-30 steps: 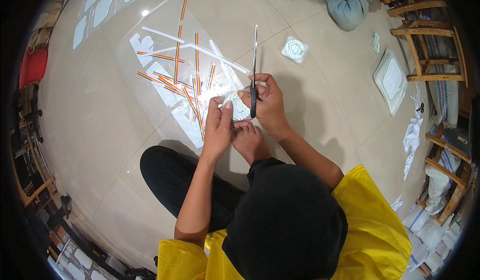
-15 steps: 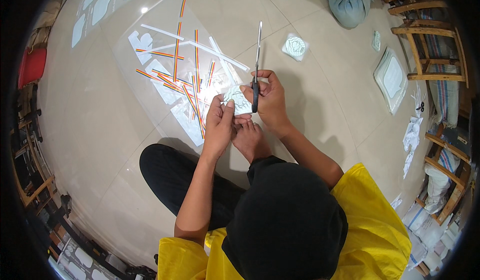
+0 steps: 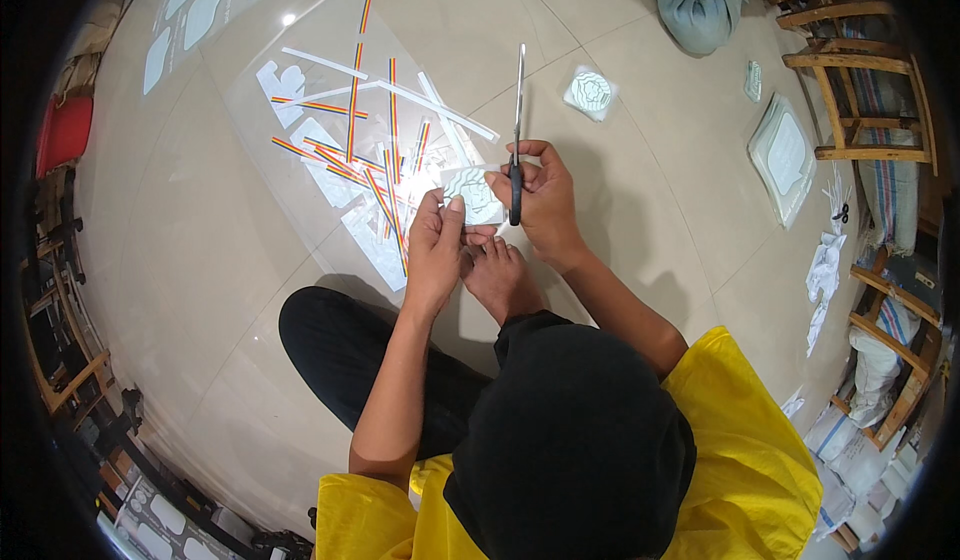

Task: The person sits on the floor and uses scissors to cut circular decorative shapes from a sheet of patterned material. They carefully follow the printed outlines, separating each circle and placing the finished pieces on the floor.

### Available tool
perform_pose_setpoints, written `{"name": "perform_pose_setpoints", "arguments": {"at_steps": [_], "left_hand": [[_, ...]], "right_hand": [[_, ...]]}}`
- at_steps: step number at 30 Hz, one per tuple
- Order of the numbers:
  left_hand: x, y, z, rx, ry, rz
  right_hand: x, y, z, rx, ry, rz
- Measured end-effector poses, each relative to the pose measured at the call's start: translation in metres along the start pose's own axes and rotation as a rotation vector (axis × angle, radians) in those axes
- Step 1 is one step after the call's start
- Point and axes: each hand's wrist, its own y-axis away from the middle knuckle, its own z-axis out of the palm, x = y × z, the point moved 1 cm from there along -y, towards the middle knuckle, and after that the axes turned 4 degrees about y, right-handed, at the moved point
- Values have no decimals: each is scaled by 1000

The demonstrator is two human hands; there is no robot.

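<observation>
The left hand (image 3: 437, 250) pinches a small white sticker sheet (image 3: 473, 195) by its lower-left edge; the right hand (image 3: 545, 200) grips black-handled scissors (image 3: 517, 130), blades pointing away. The sheet looks thin, light and floppy, best held near the cut, above the floor (image 3: 200, 240).

Bare beige tiled floor (image 3: 200, 260) lies open left of the left hand (image 3: 435, 250). Ahead, rainbow-striped paper strips (image 3: 350, 150) on clear plastic sheet (image 3: 250, 100) crowd the way; a wooden chair (image 3: 860, 90) stands far right.
</observation>
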Motion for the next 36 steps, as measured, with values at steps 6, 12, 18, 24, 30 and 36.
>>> {"name": "perform_pose_setpoints", "arguments": {"at_steps": [6,12,18,24,30,36], "left_hand": [[-6,-3,-5,4,1,-15],[-3,-5,-13,50,-64,-37],[-8,-8,-30,96,-123,-33],[-8,-9,-30,97,-139,-37],[-3,-6,-34,128,-170,-37],[11,4,-33,129,-179,44]], "right_hand": [[3,-2,-9,11,63,-41],[7,-65,-74,325,21,-165],[-7,-136,-139,605,259,-224],[-6,-147,-151,749,696,-298],[-11,-121,-157,820,699,-438],[16,-56,-160,819,495,-407]]}}
